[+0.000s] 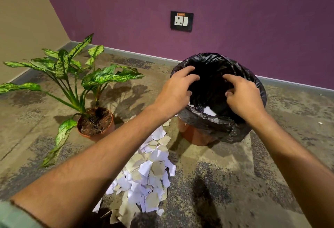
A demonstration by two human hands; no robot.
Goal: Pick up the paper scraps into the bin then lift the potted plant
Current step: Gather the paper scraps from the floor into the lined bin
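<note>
While both hands hang over the mouth of the round orange bin lined with a crinkled black plastic bag, the fingers are loosely curled and spread, nothing visibly pinched in either. Left hand sits above the near-left rim, right hand above the near-right rim, palms down; probably positioned to drop scraps straight into the opening. A few white pieces show inside the liner by the near rim. Most of the torn white and beige paper scraps lie on the mottled floor in a strip running from the bin's base toward the person, partly under the left forearm. So step one looks barely started. Green speckled-leaf plant in a terracotta plastic pot stands left of the bin, just beside the strip, untouched, near the wall corner. Leaves overhang toward the pile; reaching low on that side risks brushing them. Floor right of the bin is open for arm movement. Purple wall behind carries a black socket plate.
</note>
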